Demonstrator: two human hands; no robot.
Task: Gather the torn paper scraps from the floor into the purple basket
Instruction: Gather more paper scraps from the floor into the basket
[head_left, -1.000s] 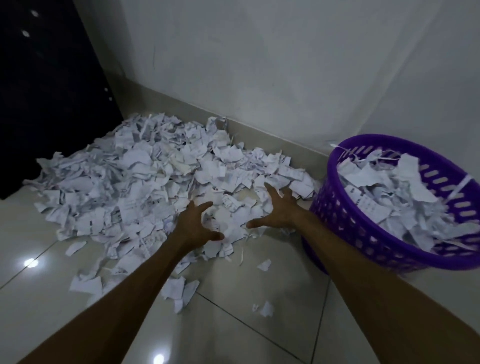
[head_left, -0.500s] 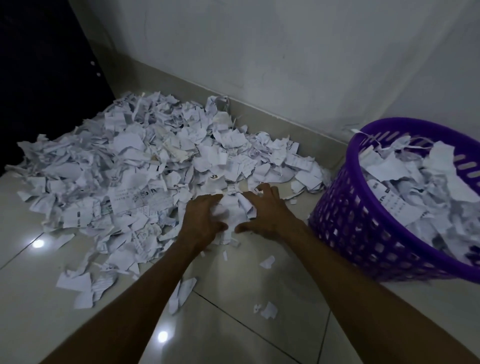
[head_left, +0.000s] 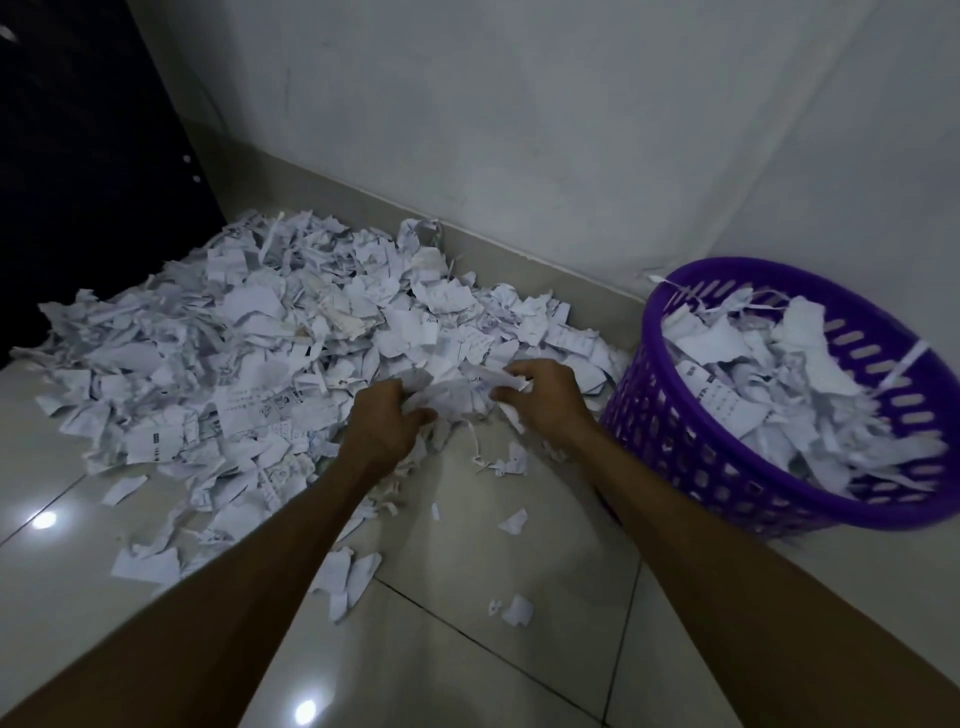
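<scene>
Down on the floor, a big pile of torn white paper scraps lies by the wall. It spreads from the dark door on the left almost to the basket on the right. Both hands are at the near edge of the pile, close together. The left hand has its fingers curled around one side of a bunch of scraps. The right hand has its fingers curled around the other side of the same bunch. The bunch sits between the two hands and is squeezed from both sides. I cannot tell if it is off the floor or resting on the pile. Both bare arms reach in from the bottom of the view. The basket is purple, with little holes all around its wall. It stands just right of the right hand, near the corner, and it tips a bit toward us. It is already filled high with scraps, and a few strips hang over its rim. Some loose bits lie apart on the shiny tiles, nearer to us than the hands. Small white spots of light shine on the tiles at the lower left.
</scene>
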